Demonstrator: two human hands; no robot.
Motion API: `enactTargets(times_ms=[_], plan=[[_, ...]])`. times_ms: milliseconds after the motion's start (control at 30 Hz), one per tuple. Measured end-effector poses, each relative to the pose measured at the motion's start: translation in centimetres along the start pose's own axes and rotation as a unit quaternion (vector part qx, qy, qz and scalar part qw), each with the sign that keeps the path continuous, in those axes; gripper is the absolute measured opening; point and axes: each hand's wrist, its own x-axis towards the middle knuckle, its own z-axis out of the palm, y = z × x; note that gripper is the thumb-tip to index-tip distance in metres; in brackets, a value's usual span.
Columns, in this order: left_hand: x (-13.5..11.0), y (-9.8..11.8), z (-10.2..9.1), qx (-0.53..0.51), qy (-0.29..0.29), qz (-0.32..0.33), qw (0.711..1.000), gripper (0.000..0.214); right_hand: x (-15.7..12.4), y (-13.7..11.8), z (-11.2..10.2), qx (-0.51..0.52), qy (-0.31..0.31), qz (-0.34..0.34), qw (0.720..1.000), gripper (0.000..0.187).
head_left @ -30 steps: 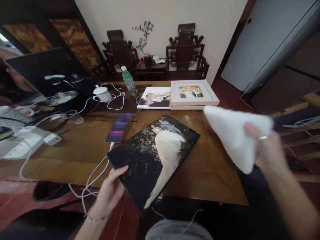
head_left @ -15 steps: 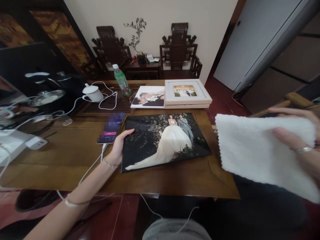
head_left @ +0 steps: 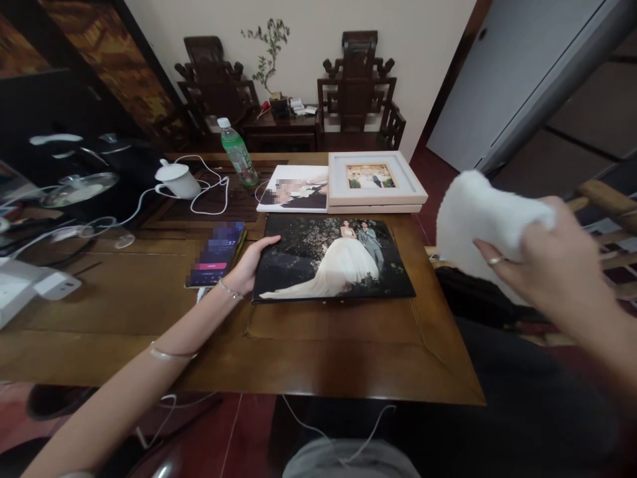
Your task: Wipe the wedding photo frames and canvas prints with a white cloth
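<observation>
A dark photo panel (head_left: 343,265), with a picture of a couple in wedding clothes, is tilted over the wooden table (head_left: 318,358). My left hand (head_left: 253,264) grips its left edge, thumb on the front face and the other fingers hidden behind. Off the table's right side, my right hand (head_left: 545,255) is closed on a white fluffy cloth (head_left: 470,219), which is bunched at the grip and hangs down to the left. The cloth is apart from the panel. Just left of my left hand lies a lit phone (head_left: 213,255) with a cable plugged in.
Behind the panel lie a white-edged photo print (head_left: 293,189) and a stack of pale frames (head_left: 377,182). A green-labelled bottle (head_left: 239,153), a white lidded cup (head_left: 178,179), a pot (head_left: 82,189) and a power strip (head_left: 37,289) with cables stand on the left.
My right hand has lifted the cloth and turned it, so it is now bunched rather than spread flat. The panel has shifted slightly and its near edge is farther from me.
</observation>
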Motion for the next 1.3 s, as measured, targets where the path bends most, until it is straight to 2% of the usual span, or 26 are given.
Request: enactTargets(times_ms=[67, 133, 233, 333, 433, 567, 700, 867, 933, 1033, 1133, 1200, 1300], plan=[[0.4, 0.0, 0.0, 0.078, -0.020, 0.095, 0.992, 0.013, 0.0, -3.2, 1.4, 0.090, -0.001, -0.050, 0.995, 0.016], [0.8, 0.1, 0.0, 0.136, -0.045, 0.174, 0.974, 0.021, -0.7, -6.8, 3.1, 0.127, -0.058, -0.137, 0.981, 0.024], [1.5, 0.1, -0.3, 0.182, -0.065, 0.204, 0.960, 0.035, -2.1, -11.2, 5.3, 0.138, -0.116, -0.206, 0.962, 0.021], [2.1, 0.4, -0.7, 0.235, -0.078, 0.215, 0.945, 0.041, -3.0, -13.2, 6.3, 0.127, -0.156, -0.222, 0.954, 0.019], [2.6, 0.9, -1.1, 0.324, -0.058, 0.226, 0.917, 0.038, -2.9, -13.2, 6.3, 0.129, -0.198, -0.209, 0.949, 0.033], [3.3, 1.7, -1.8, 0.450, 0.029, 0.264, 0.852, 0.035, -2.3, -12.7, 6.3, 0.140, -0.228, -0.207, 0.941, 0.034], [3.8, 1.9, -2.2, 0.536, 0.054, 0.339, 0.771, 0.037, -2.0, -13.1, 6.9, 0.143, -0.219, -0.213, 0.941, 0.035], [3.5, 1.0, -2.1, 0.561, 0.076, 0.383, 0.730, 0.036, -2.3, -13.5, 7.7, 0.148, -0.188, -0.219, 0.946, 0.034], [3.3, 0.4, -2.0, 0.581, 0.072, 0.422, 0.693, 0.035, -2.3, -13.6, 7.8, 0.149, -0.184, -0.220, 0.946, 0.033], [3.3, -0.8, -1.8, 0.594, 0.052, 0.504, 0.625, 0.060, -2.1, -13.7, 7.9, 0.151, -0.187, -0.217, 0.946, 0.035], [3.4, -1.7, -1.7, 0.623, -0.014, 0.539, 0.567, 0.072, -2.0, -13.9, 7.9, 0.148, -0.193, -0.209, 0.947, 0.037], [3.5, -2.0, -1.7, 0.640, -0.057, 0.538, 0.545, 0.065, -2.0, -14.1, 7.8, 0.140, -0.197, -0.207, 0.948, 0.037], [3.8, -2.1, -1.6, 0.653, -0.084, 0.523, 0.542, 0.057, -1.9, -14.1, 7.6, 0.132, -0.202, -0.211, 0.947, 0.035]])
